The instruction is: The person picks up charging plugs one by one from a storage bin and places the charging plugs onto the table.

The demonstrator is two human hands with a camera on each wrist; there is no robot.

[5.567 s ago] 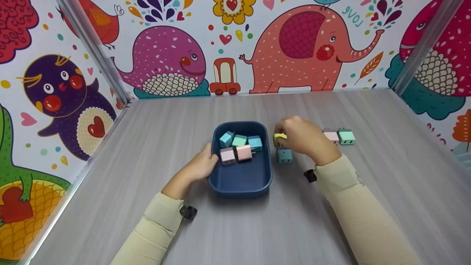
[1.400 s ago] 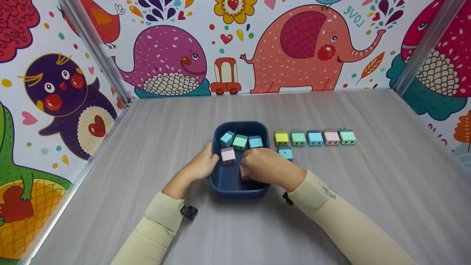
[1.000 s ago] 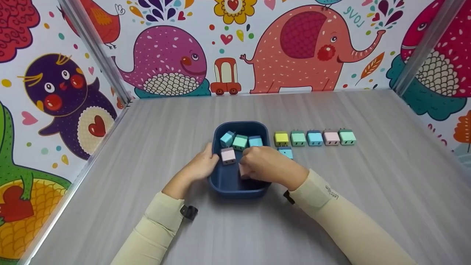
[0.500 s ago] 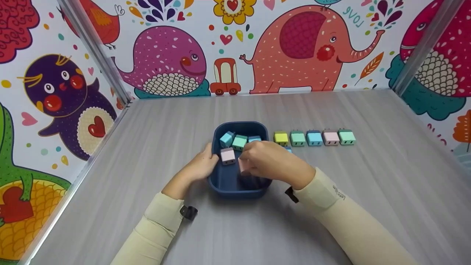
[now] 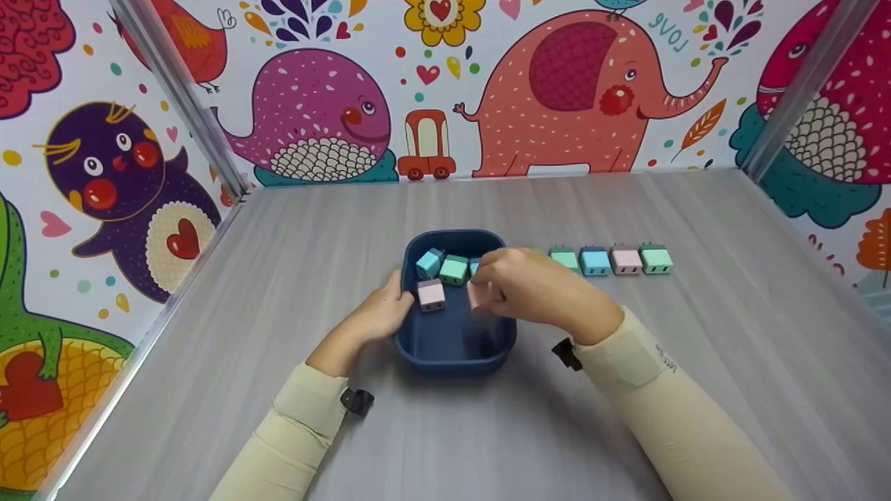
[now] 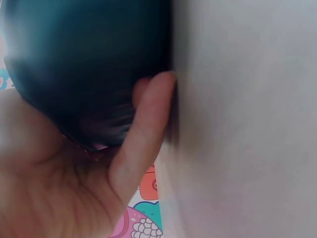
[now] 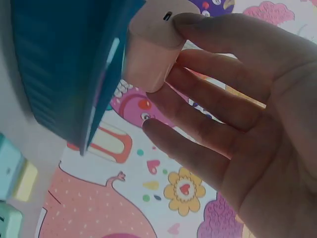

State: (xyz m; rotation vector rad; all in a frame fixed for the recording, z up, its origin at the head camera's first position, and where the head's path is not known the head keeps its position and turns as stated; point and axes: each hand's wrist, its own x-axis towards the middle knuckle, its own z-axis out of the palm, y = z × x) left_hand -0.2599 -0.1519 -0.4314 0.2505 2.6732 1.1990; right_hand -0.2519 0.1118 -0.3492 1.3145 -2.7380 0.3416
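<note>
My right hand (image 5: 532, 289) pinches a pink charger plug (image 5: 480, 296) between thumb and fingers, over the right side of a dark blue bin (image 5: 452, 363). In the right wrist view a small port shows on the pink charger plug's end, close to the bin's rim. My left hand (image 5: 379, 309) holds the bin by its left side, with one finger (image 6: 148, 124) against the outer wall near the table. Inside the bin lie a blue charger (image 5: 429, 264), a green charger (image 5: 454, 270), a pale pink charger (image 5: 431, 295), and another blue one partly behind my right hand.
Right of the bin, a row on the table (image 5: 313, 229) has green (image 5: 564, 260), blue (image 5: 595, 261), pink (image 5: 626, 260) and mint (image 5: 656, 259) chargers. A yellow charger (image 7: 27, 181) is mostly covered by my right hand in the head view. Printed panels (image 5: 320, 90) surround the table.
Earlier my right hand was at the yellow charger in the row, then reached into the bin. Over the last second it has raised the pink charger plug and shifted right. My left hand stays put.
</note>
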